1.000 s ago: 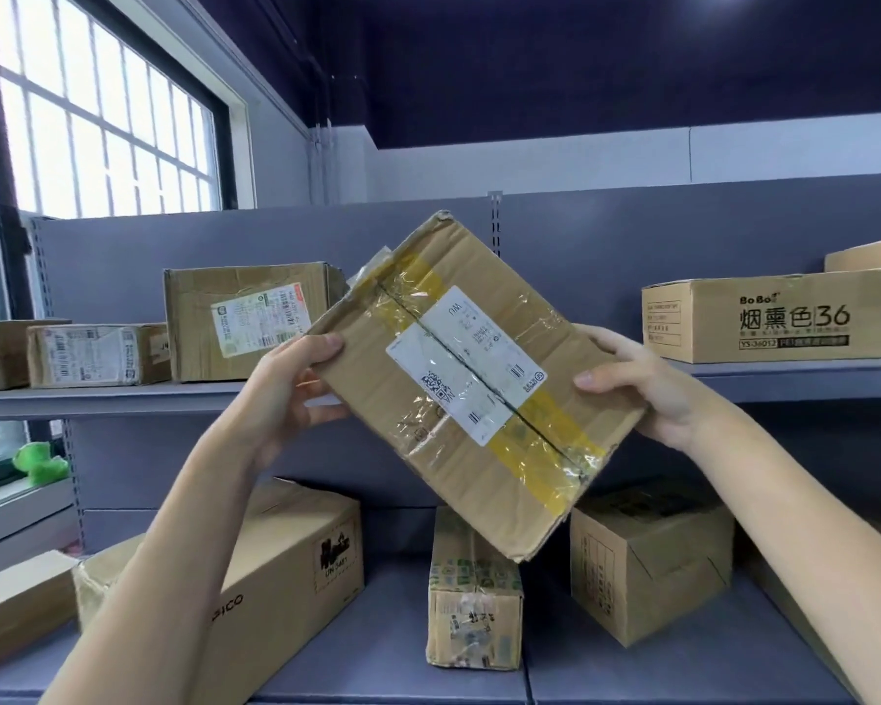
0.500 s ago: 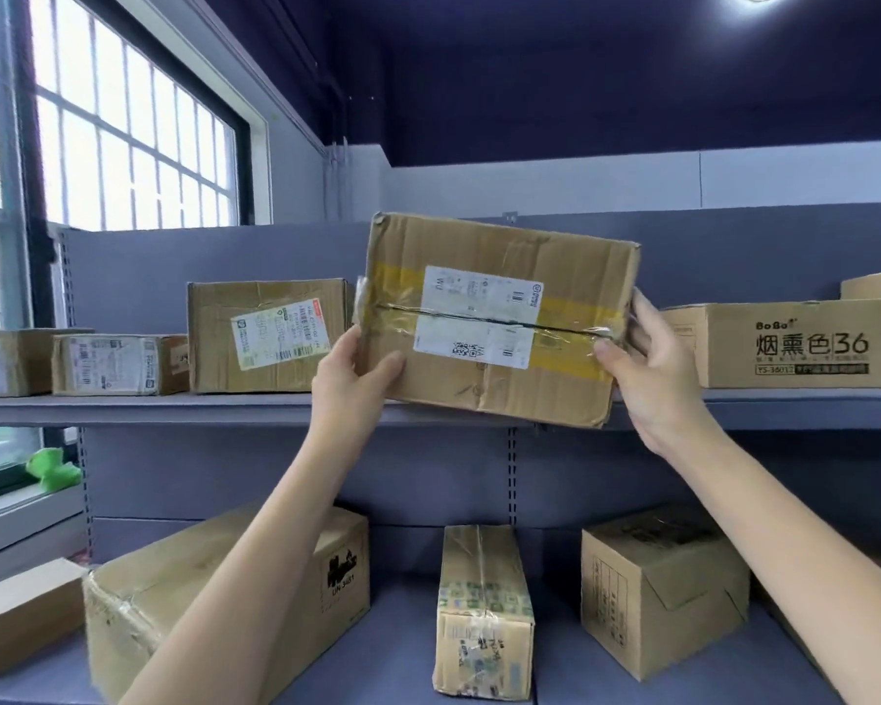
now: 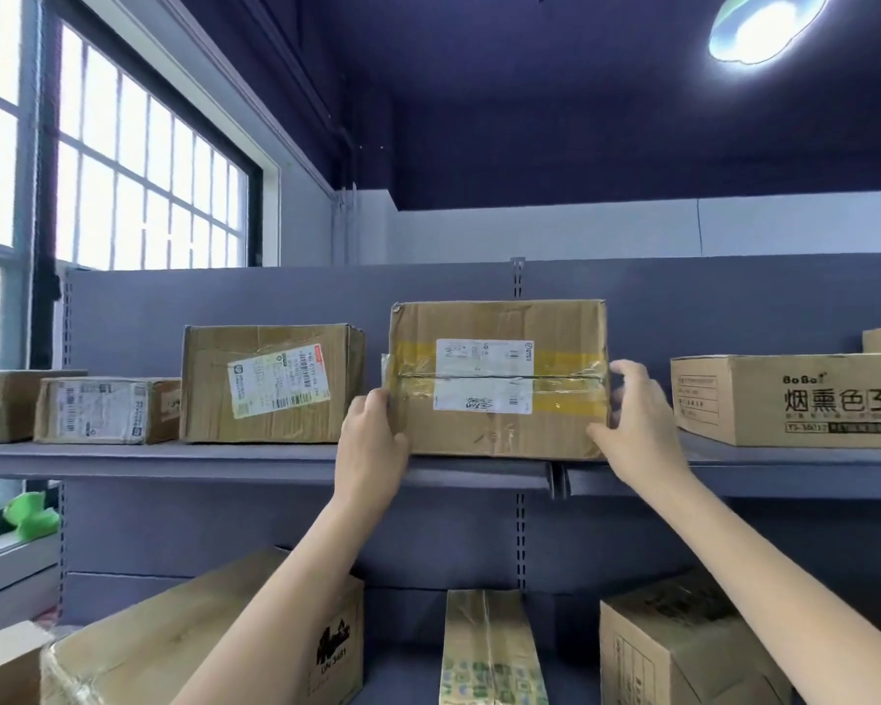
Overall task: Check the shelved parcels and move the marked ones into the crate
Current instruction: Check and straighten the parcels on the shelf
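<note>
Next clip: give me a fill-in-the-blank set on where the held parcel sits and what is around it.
1. The parcel held by both hands rests on the ____ shelf.
2. The left hand grips the parcel's ____ edge.
3. The tape across the parcel is ____.
4. The BoBo box stands to the parcel's ____.

Missing words: upper; left; yellow; right
</note>
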### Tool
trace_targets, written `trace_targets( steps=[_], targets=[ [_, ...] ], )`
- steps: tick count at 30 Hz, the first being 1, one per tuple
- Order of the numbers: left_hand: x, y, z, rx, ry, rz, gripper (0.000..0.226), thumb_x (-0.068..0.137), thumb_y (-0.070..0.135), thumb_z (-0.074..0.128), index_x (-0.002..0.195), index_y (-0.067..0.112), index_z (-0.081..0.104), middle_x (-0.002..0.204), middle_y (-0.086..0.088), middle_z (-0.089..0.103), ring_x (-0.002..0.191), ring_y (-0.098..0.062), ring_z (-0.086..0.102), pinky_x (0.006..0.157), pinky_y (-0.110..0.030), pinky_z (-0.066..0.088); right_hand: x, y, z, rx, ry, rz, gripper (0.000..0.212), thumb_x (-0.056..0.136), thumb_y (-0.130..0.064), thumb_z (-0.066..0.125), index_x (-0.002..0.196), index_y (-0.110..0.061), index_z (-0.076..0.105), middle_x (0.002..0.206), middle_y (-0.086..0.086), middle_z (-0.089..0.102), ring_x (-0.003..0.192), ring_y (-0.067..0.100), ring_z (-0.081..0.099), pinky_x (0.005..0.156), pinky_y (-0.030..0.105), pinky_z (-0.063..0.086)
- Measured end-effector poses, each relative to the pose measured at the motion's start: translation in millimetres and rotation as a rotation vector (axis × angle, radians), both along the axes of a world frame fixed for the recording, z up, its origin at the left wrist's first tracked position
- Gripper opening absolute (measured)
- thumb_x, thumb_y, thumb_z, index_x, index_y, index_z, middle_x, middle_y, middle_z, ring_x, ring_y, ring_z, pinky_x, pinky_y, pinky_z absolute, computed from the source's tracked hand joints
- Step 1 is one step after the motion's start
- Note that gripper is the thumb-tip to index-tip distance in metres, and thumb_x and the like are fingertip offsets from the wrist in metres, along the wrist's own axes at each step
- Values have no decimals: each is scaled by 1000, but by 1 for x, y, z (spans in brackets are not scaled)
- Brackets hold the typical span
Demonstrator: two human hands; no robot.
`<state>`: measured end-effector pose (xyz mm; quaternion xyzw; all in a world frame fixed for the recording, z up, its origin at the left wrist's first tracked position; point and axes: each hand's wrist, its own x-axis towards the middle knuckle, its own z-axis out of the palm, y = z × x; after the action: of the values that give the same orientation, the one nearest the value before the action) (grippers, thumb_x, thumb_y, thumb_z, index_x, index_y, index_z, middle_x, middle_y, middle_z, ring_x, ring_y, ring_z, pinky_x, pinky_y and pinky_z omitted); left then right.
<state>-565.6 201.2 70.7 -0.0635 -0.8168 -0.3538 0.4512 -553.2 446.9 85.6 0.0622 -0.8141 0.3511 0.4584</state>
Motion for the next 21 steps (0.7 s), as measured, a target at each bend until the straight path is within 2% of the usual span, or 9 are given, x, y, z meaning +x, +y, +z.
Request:
trace_targets(
  steps=[4,8,12,15,18,21],
  targets=[
    [-15,-3,8,-45,-87,23,29,78,-6,46,106,0,51,105,-18,57,102,-36,50,74,-27,32,-20,-7,1,79,-92,24,66,76,5,63,134,-13,36,122,13,52,107,27,53,87,34,45],
    [-30,-6,19,-106,-197,39,7,80,-3,43,82,1,47,98,-25,60,90,-38,50,66,-31,30,-37,-15,12,67,-250,79,56,78,3,59,129,-10,38,109,7,57,86,18,51,65,22,42],
    [-45,-9,26,-98,-278,20,14,82,0,42,69,6,37,94,-24,57,68,-26,39,51,-29,24,-54,-24,23,45,-365,53,41,80,-1,55,119,-6,41,103,8,55,81,20,50,57,24,40],
    [-55,-13,30,-107,-305,7,6,83,1,41,80,1,46,98,-24,58,74,-30,43,60,-30,30,-60,-30,27,78,-417,70,38,80,-3,56,115,-8,44,107,10,58,85,21,52,61,25,41],
    [-63,-20,28,-139,-327,-33,17,85,4,42,97,-3,51,104,-24,59,88,-35,51,67,-31,33,-62,-31,23,88,-458,118,42,81,-2,55,120,-13,44,114,8,58,95,22,54,74,27,44],
    [-63,-23,26,-165,-311,-50,20,87,9,42,102,-1,50,108,-22,57,99,-38,51,73,-32,35,-56,-27,18,81,-454,108,40,83,-5,54,120,-14,46,121,10,56,101,22,54,80,30,46]
  ],
)
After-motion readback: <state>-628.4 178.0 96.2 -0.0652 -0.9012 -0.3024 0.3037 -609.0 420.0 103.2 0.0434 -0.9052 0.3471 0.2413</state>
